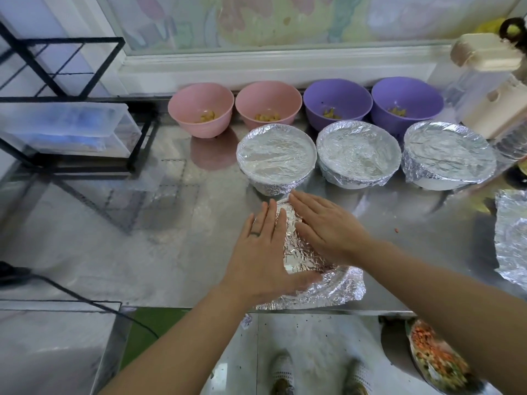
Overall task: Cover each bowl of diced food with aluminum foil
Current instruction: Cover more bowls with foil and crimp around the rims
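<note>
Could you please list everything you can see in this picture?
pink bowls: 2, pink, back row left, yellow diced food inside
purple bowls: 2, purple, back row right, diced food inside
foil-covered bowls: 3, silver, middle row
foil: 1, silver, front edge, under both hands
second foil piece: 1, silver, right edge
rack: 1, black, left
clear container: 1, transparent, in the rack
appliance: 1, cream, back right
table: 1, steel
dish of diced vegetables: 1, orange-green, below the table
left hand: flat on foil
right hand: flat on foil
</note>
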Action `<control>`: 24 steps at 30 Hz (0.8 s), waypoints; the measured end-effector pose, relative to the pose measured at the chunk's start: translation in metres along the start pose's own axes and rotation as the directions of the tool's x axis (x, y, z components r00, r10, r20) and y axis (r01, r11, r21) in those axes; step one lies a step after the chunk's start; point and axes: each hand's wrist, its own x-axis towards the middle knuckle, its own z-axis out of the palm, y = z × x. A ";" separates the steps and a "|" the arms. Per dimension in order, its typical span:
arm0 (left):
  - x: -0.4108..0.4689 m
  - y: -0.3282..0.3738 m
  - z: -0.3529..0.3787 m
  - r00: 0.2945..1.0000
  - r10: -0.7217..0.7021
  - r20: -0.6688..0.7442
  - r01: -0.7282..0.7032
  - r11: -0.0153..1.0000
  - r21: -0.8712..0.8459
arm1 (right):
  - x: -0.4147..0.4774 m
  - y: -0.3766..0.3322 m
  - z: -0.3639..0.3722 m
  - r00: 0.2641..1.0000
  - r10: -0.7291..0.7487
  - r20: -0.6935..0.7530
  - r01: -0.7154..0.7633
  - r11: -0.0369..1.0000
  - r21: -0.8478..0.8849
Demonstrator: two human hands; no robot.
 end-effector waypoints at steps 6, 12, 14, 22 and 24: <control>0.001 -0.002 0.001 0.999 0.020 0.037 -0.022 0.999 0.047 | 0.006 0.000 0.001 0.999 0.030 -0.037 -0.029 0.999 0.042; 0.001 0.000 0.000 0.998 0.018 0.060 -0.021 0.998 0.051 | 0.014 0.000 0.000 0.997 0.051 -0.049 -0.048 0.996 0.074; 0.001 0.000 0.000 0.998 0.019 0.058 -0.022 0.999 0.049 | 0.016 0.000 -0.001 0.995 0.083 -0.045 -0.080 0.994 0.078; -0.003 -0.002 -0.005 0.999 0.025 0.031 -0.025 1.000 -0.005 | 0.010 0.002 -0.007 0.965 0.203 -0.168 -0.122 0.908 0.401; -0.007 -0.006 -0.004 0.999 0.045 0.011 -0.045 0.998 -0.035 | -0.008 0.001 -0.012 0.966 0.093 -0.239 -0.009 0.944 0.329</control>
